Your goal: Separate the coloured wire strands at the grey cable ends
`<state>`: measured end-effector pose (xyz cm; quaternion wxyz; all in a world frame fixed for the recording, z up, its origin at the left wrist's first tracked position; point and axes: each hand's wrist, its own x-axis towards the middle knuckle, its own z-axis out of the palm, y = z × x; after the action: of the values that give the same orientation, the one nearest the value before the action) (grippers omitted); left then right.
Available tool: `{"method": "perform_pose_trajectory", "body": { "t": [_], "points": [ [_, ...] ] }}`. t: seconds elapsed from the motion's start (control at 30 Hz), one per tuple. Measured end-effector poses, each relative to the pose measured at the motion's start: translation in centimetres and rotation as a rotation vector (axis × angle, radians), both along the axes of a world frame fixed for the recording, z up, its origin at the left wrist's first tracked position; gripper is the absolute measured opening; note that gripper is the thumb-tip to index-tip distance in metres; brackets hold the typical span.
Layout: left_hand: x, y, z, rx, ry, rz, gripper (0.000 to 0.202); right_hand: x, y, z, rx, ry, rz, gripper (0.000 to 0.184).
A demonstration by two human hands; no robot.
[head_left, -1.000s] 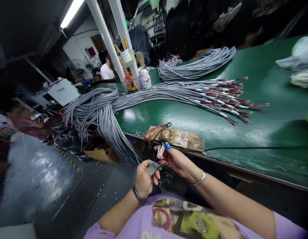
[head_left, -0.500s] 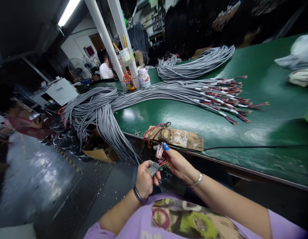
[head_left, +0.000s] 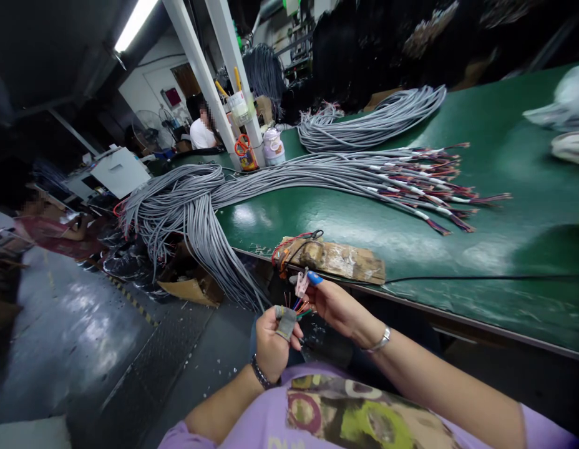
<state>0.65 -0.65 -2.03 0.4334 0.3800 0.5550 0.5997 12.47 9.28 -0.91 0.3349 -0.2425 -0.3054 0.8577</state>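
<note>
My left hand (head_left: 272,342) is closed round the end of a cable, its thumb wrapped in a grey cover. Several thin coloured wires (head_left: 299,307), among them orange, blue and green, fan out above that thumb. Close by on the right, my right hand (head_left: 339,307) pinches a small pink clip-like piece (head_left: 302,284); a blue cover sits on its thumb tip. The right fingers are beside the wire ends, and I cannot tell whether they touch. Just beyond both hands, a worn wooden block (head_left: 348,262) with red and black leads lies at the bench edge.
Grey cables (head_left: 289,178) lie along the green bench (head_left: 514,249), stripped ends to the right, others hanging over the front edge. A coiled bundle (head_left: 374,125) is behind. A black cord (head_left: 481,277) runs rightward. A bottle (head_left: 273,148) stands by the posts. Two people sit at left.
My left thumb has tilted and the coloured wires stand more upright, spread slightly apart. My right hand keeps its pinch on the pink piece. The view has shifted slightly.
</note>
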Motion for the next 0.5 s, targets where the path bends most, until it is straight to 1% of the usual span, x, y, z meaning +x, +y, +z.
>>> {"method": "perform_pose_trajectory", "body": {
  "t": [0.13, 0.37, 0.5],
  "points": [
    [0.15, 0.33, -0.02, 0.018, -0.002, 0.021, 0.036, -0.19, -0.13, -0.32, -0.037, 0.016, -0.028, 0.034],
    [0.34, 0.89, -0.27, -0.025, -0.045, 0.009, 0.034, -0.86, -0.1, -0.42, -0.055, 0.035, -0.099, 0.035],
    [0.32, 0.98, -0.44, -0.039, -0.038, -0.006, 0.031, -0.92, -0.14, -0.68, -0.056, 0.072, -0.083, 0.037]
  ]
}}
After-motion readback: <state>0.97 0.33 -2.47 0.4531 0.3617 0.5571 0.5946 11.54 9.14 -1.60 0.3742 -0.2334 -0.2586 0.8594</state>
